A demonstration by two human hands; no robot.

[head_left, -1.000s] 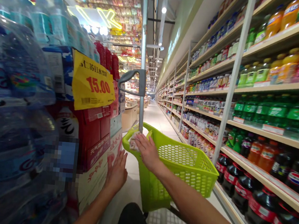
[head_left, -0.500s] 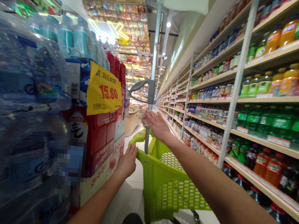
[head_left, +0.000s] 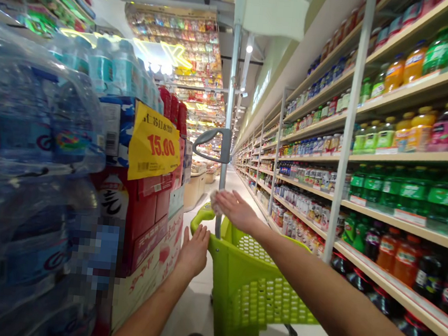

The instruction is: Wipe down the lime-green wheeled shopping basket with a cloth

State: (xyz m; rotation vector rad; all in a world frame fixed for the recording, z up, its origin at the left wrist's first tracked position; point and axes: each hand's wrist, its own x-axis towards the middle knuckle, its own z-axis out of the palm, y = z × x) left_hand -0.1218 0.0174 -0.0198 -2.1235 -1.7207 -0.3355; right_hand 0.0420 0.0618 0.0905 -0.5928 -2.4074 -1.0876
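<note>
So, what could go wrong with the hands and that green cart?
The pale cloth looks only loosely held under the right hand, so it might slip and drop. That hand could also bump the grey pole right by it. And the left hand appears to be between the green cart and the stacked cartons; it might get pinched if the cart swung that way.

floor: pale | shelving: long row, right | ceiling lamp: lit | neon sign: glowing yellow, left

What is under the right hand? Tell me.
Part of a pale, crumpled cloth or tissue shows beyond the right hand; whatever the hand covers can't be seen.
</note>
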